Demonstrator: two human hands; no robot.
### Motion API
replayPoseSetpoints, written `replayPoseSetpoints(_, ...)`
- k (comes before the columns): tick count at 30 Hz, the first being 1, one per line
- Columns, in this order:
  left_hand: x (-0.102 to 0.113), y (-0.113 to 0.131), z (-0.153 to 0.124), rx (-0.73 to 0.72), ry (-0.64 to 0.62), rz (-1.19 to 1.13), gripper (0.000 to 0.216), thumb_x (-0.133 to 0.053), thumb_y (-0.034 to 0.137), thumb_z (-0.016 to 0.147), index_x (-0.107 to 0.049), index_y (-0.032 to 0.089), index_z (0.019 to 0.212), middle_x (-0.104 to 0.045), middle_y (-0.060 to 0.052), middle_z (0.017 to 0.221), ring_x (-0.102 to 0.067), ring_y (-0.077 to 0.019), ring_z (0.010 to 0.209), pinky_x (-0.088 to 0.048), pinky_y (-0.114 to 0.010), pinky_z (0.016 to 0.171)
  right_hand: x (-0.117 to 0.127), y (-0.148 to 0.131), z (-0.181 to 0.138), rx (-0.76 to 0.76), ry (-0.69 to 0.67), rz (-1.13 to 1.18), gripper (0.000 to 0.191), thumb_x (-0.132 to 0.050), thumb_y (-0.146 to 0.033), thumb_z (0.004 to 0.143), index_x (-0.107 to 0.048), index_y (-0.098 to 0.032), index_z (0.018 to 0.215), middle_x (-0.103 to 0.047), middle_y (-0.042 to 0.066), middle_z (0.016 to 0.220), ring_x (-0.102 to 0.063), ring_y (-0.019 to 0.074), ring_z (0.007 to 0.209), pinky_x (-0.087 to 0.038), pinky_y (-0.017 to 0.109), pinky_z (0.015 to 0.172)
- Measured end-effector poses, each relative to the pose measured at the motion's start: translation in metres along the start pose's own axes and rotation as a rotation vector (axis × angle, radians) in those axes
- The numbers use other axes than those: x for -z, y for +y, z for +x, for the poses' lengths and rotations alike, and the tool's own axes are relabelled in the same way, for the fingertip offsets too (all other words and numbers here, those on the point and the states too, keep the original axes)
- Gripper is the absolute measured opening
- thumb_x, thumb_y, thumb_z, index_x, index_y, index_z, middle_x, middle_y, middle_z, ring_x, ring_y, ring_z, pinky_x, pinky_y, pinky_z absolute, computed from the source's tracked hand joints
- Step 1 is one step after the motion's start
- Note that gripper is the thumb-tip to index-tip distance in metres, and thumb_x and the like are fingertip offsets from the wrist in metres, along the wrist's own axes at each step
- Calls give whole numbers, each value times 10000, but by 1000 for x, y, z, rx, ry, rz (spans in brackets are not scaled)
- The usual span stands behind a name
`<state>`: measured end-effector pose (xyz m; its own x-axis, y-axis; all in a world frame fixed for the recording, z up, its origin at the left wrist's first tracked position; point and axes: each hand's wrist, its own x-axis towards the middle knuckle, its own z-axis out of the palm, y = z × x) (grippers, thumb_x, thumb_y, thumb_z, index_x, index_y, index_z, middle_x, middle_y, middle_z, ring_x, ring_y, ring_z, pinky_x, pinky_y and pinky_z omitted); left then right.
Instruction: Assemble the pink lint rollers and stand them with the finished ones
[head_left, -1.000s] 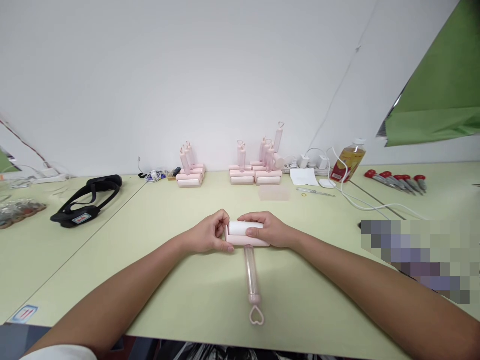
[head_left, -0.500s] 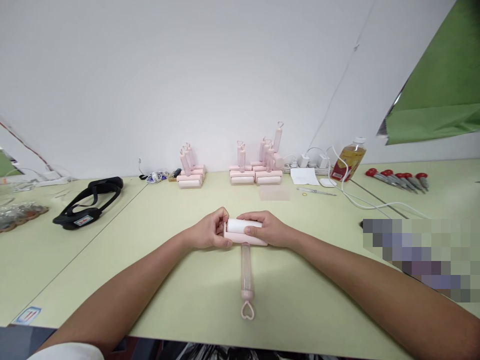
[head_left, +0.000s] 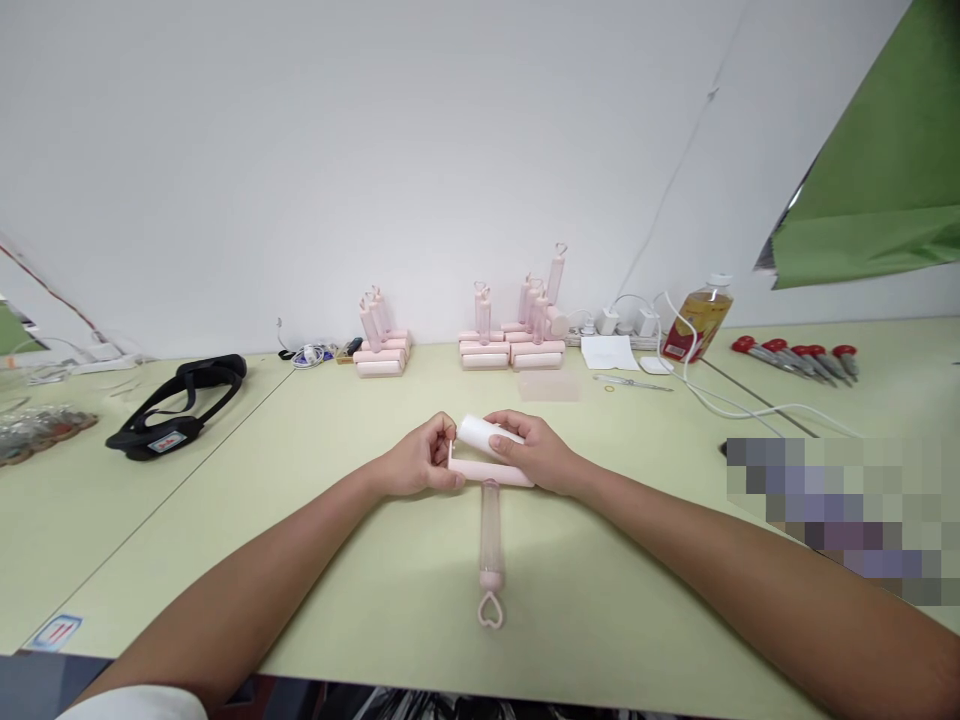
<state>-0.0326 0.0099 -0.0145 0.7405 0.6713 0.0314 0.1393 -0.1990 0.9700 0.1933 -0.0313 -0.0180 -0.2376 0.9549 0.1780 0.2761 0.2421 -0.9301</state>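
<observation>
A pink lint roller frame [head_left: 480, 470] lies on the table in front of me, its clear handle [head_left: 490, 535] with a heart-shaped loop pointing toward me. My left hand [head_left: 420, 458] pinches the frame's left end between thumb and fingers. In my right hand [head_left: 544, 452] is a white sticky roll [head_left: 487, 436]. The roll is tilted, its left end raised above the frame. Its right end is hidden by my right hand, so I cannot tell whether it touches the frame there.
Several pink lint rollers [head_left: 484, 355] stand along the wall, with a translucent pink cover [head_left: 550, 386] before them. Tweezers [head_left: 632, 382], white cables [head_left: 720, 405], a drink bottle [head_left: 697, 318] and red-capped tools [head_left: 795, 358] are to the right. A black headset strap [head_left: 180, 405] lies left.
My right hand has lifted the white roll's left end up out of the frame, opening a gap. The handle has shifted slightly. My left hand stays at the frame's left end.
</observation>
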Motion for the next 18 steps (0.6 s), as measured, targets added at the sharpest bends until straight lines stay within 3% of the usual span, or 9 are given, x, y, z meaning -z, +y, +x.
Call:
replayPoseSetpoints(4,0,0,0,-2,26,82,490,-772,253,608,-370,216,886,-398,90,689,-365,-59,565,-292,-184,509,-3,0,2,-104,119,53,349,-580,-378,836,-575,-189,1129,-609,26,905,-566,149,712,-470,257,591)
replayPoseSetpoints(7,0,1,0,-12,34,185,475,-775,284,610,-395,209,885,-406,70,730,-368,-76,615,-307,-198,542,-3,0,6,-252,185,201,342,-538,-407,858,-535,-207,1136,-523,-14,768,-476,103,498,-384,216,379)
replayPoseSetpoints(9,0,3,-1,-41,54,281,455,-777,318,618,-427,203,885,-410,54,771,-374,-89,660,-323,-209,577,-1,0,8,-297,193,273,302,-536,-396,863,-540,-206,1098,-487,-27,723,-444,89,449,-352,201,329)
replayPoseSetpoints(14,2,8,-6,-45,75,457,413,-759,350,644,-485,200,914,-462,28,861,-402,-106,706,-349,-226,620,7,1,9,-338,211,486,283,-546,-237,844,-541,-191,1123,-531,1,765,-530,106,507,-449,218,373)
replayPoseSetpoints(18,6,8,-8,-24,75,499,391,-742,354,664,-505,202,935,-487,22,887,-414,-106,700,-362,-229,623,16,3,8,-338,159,705,499,-530,-121,801,-458,-211,1287,-590,57,946,-645,161,683,-577,306,559)
